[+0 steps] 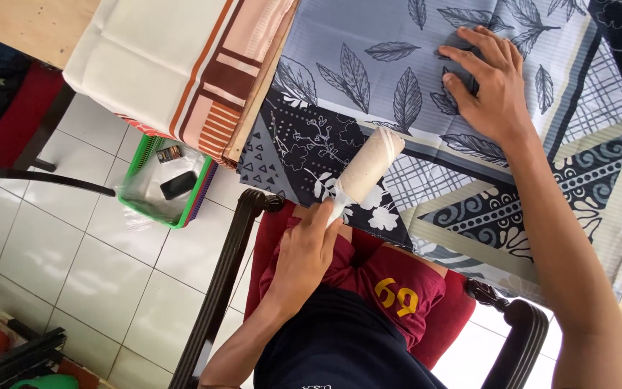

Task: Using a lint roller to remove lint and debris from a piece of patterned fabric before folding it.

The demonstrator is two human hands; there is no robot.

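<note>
The left hand (307, 252) is closed around the handle of a lint roller (367, 169), whose pale roll lies on the dark floral part of a patterned cloth (368, 79) just above the fingers. The right hand (487, 79) lies open and flat — palm down — on the grey leaf print, well apart from the roller. Beside the cloth sits a folded cream and brown striped fabric (174, 57); below on the tiled floor (102, 266) stands a green basket (167, 184).

The lint roller (370, 167) lies on the patterned cloth (397, 86), the folded striped cloth (181, 65) to its left, the basket (170, 184) on the floor (95, 266) below that.
</note>
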